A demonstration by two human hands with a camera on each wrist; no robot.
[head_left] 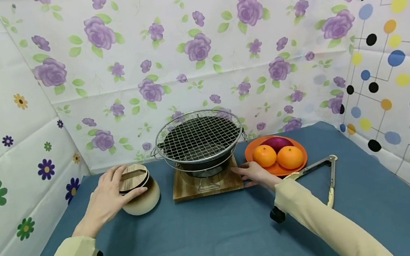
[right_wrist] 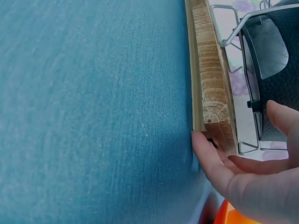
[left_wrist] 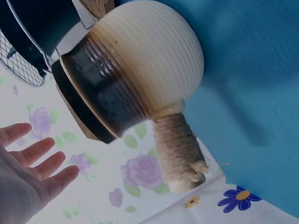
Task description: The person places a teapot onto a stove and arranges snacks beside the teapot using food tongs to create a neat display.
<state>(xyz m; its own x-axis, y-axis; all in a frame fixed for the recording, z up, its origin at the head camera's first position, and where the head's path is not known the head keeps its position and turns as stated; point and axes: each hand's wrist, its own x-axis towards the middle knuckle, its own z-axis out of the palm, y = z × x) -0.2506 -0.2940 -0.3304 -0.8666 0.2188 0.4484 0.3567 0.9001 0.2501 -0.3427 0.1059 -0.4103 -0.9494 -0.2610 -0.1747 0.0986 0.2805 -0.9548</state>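
Note:
A round cream-and-brown pot (head_left: 142, 200) stands on the table at left, with a wooden lid (head_left: 133, 177) on top. My left hand (head_left: 108, 196) is at the pot, fingers beside the lid and thumb in front; in the left wrist view the straight fingers (left_wrist: 51, 158) are spread apart from it. That view also shows the pot's rope-wrapped handle (left_wrist: 180, 147). At centre, a black grill stove (head_left: 209, 162) under a round wire mesh (head_left: 200, 135) stands on a wooden board (head_left: 187, 186). My right hand (head_left: 255, 173) grips the board's front right corner, thumb low on it.
Right of the board, an orange plate (head_left: 255, 143) holds two oranges (head_left: 289, 158) and a purple oval item (head_left: 277, 142). Open tongs (head_left: 332, 176) with cream tips lie beside my right forearm. Patterned cloth walls (head_left: 194, 17) enclose the blue table (head_left: 204, 240).

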